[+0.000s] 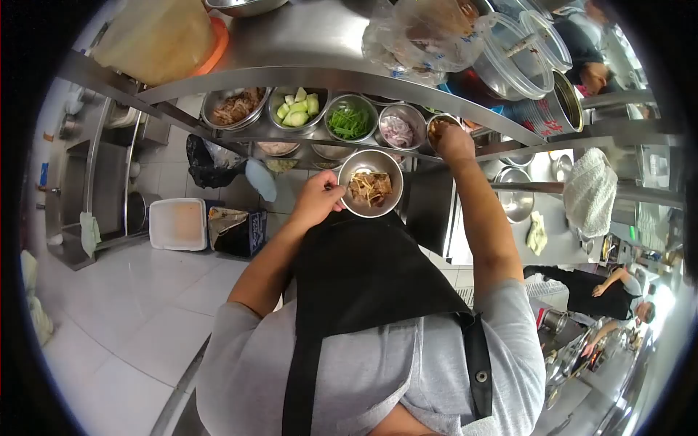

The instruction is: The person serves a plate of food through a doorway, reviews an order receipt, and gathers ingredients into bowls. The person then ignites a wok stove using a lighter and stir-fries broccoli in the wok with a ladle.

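My left hand [318, 198] grips the left rim of a small metal bowl [396, 174] in front of my apron. Brown meat pieces with pale yellow strips [370, 189] lie in that bowl. My right hand [452, 142] reaches into another metal bowl [434, 122] on the shelf at the right, its fingertips hidden in it. Left of that bowl stand bowls of sliced onion [397, 131], chopped green vegetable [349, 123], pale green chunks [297, 109] and shredded brown meat [238, 107].
A steel shelf edge [305, 78] runs above the bowls. On it sit a plastic bag [422, 36], clear tubs [515, 58] and a large tin [545, 109]. A white tub [178, 224] stands on the floor at left. Another person [596, 291] works at the lower right.
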Tool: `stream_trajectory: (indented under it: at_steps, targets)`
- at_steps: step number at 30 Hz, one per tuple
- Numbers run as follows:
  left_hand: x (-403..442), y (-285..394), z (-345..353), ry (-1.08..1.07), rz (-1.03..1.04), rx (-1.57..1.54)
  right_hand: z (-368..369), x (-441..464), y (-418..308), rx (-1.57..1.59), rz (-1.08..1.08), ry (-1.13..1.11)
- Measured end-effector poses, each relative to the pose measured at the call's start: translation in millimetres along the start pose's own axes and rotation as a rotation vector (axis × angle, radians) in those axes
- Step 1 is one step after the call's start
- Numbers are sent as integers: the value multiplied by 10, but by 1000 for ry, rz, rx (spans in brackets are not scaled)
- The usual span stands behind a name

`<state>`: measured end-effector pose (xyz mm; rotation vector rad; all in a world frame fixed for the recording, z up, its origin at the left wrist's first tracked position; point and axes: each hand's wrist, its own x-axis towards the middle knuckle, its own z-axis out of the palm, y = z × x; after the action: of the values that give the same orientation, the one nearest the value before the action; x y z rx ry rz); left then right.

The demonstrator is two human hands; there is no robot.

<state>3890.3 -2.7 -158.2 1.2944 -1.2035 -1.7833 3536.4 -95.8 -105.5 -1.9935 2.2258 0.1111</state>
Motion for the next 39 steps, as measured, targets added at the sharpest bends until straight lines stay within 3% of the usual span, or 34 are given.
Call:
stream_trajectory:
  at_steps: [5,9,11,13,15,17,20,23,24,28,39]
  targets:
    - [59,35,-99,-28,9,26,253,163,220,30,-3,162]
    - [44,53,-189,-32,-70,-35,-162,-129,-298,527,-104,292]
    - [19,45,-259,-4,-74,-44,-376,-389,-822,785,-212,38]
    - [-6,67,-326,30,-53,-82,-611,-457,-1329,569,-209,-67]
    - [-60,98,-423,63,-56,-67,-434,-208,-1618,737,-267,27]
    - [-113,146,-546,94,-53,-52,-370,19,-1958,596,-248,147]
    - [-205,168,-694,106,-75,2,296,637,-2168,553,-238,48]
    - [-285,163,-753,158,-62,21,509,925,-2018,658,-263,85]
    - [-297,129,-781,170,-65,11,-44,694,-2116,788,-148,-117]
    - [-312,-1,-874,159,-61,-25,-439,400,-1636,1384,21,-136]
    - [-196,-122,-957,99,-82,-38,-246,-37,-1119,1495,154,-70]
